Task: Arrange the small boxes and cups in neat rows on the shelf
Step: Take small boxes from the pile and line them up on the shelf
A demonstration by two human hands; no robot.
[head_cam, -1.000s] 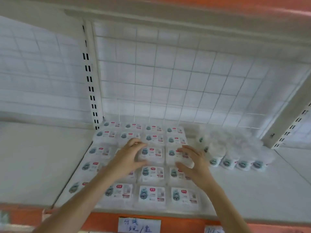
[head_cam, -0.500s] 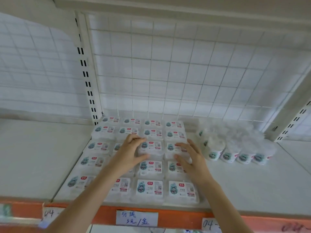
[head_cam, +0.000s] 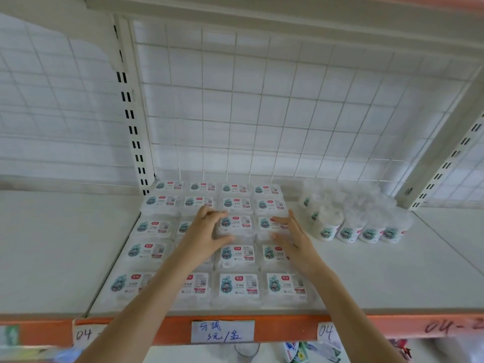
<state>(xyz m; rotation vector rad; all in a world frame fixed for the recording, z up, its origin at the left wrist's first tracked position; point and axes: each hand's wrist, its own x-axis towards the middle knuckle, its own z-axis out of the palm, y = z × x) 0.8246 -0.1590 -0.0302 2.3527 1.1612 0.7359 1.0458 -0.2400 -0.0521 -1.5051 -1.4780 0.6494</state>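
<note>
Small clear boxes with teal-and-red labels lie in a grid on the white shelf [head_cam: 392,279], four across and several rows deep. My left hand [head_cam: 207,231] curls over the left side of a middle-row box [head_cam: 237,224], fingers at its far edge and thumb at its near edge. The fingers of my right hand [head_cam: 292,238] lie nearly straight on the neighbouring box [head_cam: 267,223] in the rightmost column. White cups [head_cam: 348,226] with teal labels and fluffy white tops stand clustered to the right of the boxes, a front row of them in line.
A white wire grid [head_cam: 262,106] backs the shelf, with slotted uprights [head_cam: 131,121] at left and right. The orange front rail [head_cam: 288,328] carries handwritten price labels [head_cam: 222,332]. Bare shelf lies left of the boxes and right of the cups. Goods show on the shelf below.
Both hands stay on the same middle row of boxes with little shift. The view has dropped back, so more of the orange rail and its labels shows.
</note>
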